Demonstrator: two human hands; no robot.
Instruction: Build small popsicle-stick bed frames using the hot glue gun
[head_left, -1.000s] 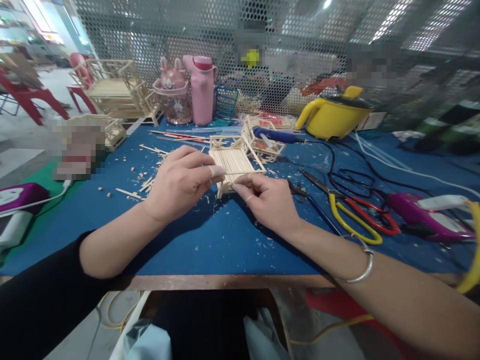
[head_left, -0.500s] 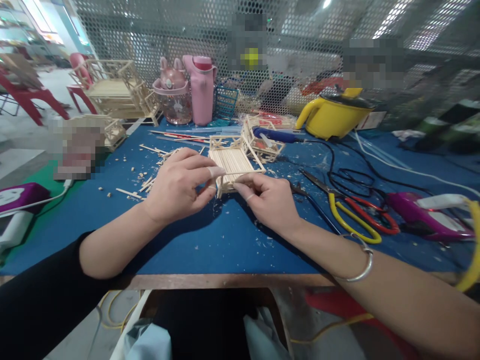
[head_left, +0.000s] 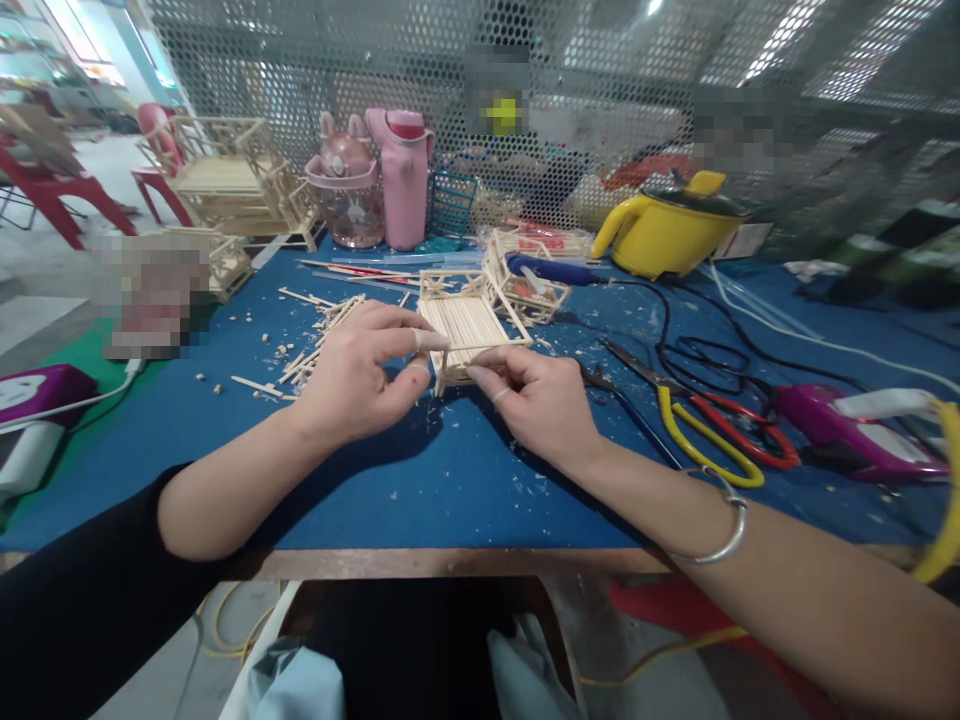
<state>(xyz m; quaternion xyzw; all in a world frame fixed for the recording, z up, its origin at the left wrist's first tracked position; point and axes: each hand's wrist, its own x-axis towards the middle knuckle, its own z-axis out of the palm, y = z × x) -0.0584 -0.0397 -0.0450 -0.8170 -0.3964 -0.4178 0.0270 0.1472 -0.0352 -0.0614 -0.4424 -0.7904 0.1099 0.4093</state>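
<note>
Overhead glare through mesh; soft shadows below hands [head_left: 439, 385]; edges stretched.

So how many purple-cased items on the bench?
2. One purple unit with a white socket face at the left edge; one purple-and-white unit at the right, beside the scissors. More could be hidden in the clutter.

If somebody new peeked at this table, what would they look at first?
Probably the bright yellow pot at the back right, then the pink bottle at the back, left of the middle. Next might come the little stick frame in the middle, with the left hand and right hand at its near side.
</note>
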